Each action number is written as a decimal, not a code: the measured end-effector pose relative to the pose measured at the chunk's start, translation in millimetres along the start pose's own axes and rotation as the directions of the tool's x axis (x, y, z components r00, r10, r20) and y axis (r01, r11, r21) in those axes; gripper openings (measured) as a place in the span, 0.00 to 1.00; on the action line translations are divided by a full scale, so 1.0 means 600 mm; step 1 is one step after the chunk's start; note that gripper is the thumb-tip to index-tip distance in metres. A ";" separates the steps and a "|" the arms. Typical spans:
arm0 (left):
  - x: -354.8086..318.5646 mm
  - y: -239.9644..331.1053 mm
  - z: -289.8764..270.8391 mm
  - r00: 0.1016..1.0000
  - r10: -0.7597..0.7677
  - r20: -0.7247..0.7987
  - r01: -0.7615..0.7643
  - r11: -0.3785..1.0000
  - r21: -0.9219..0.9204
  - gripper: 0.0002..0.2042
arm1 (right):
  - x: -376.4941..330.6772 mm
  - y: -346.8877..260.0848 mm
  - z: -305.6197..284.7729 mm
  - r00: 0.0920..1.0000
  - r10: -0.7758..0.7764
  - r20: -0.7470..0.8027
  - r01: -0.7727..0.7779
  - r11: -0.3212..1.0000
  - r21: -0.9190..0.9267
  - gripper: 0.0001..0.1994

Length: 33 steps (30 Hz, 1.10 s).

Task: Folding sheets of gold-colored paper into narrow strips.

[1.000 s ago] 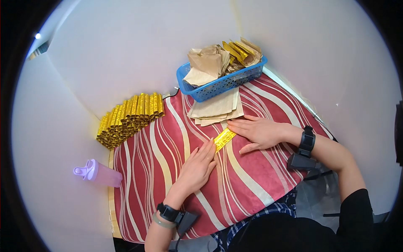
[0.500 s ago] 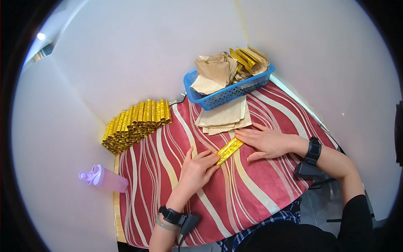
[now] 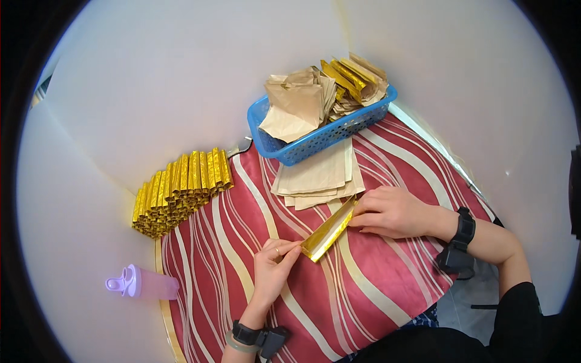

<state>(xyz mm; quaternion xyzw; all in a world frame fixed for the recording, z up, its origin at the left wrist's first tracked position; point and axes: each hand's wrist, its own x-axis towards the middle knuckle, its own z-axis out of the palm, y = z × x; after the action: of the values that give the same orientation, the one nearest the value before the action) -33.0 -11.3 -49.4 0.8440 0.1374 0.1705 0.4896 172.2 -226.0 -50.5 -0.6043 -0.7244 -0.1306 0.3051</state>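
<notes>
Head view shows a person's left hand (image 3: 272,270) and right hand (image 3: 396,213) pinched closed on opposite ends of a creased gold strip (image 3: 330,235), held over a striped cloth (image 3: 387,278) just beside pale sheets (image 3: 316,174) and near a blue basket (image 3: 321,138).

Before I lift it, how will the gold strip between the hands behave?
The gold strip is probably light, since its walls look as thin as paper. It may flex or crush easily, as its sides stand open like a trough. Its shiny outer face could be slightly slippery.
</notes>
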 end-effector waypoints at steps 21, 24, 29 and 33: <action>-0.039 0.045 0.029 0.831 0.524 0.188 -0.467 0.473 0.747 0.16 | 0.011 -0.007 0.016 0.979 -0.178 0.095 0.187 0.979 -0.086 0.09; -0.057 0.042 0.030 0.892 0.439 0.113 -0.380 0.588 0.714 0.16 | 0.007 -0.018 0.007 0.990 -0.063 0.128 0.062 0.998 0.012 0.08; -0.059 0.039 0.035 0.940 0.334 0.077 -0.322 0.783 0.532 0.16 | -0.006 -0.020 -0.007 0.991 0.041 0.126 -0.037 0.999 -0.031 0.07; -0.056 0.035 0.035 0.949 0.314 0.031 -0.289 0.825 0.485 0.13 | -0.006 -0.021 -0.012 0.956 0.244 0.165 -0.254 0.966 0.043 0.06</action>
<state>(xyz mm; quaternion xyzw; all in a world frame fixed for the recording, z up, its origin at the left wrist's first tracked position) -53.2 -51.0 -45.9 0.9458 0.0530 0.2267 0.2263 162.3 -236.0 -45.1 -0.6891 -0.6682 -0.0195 0.2799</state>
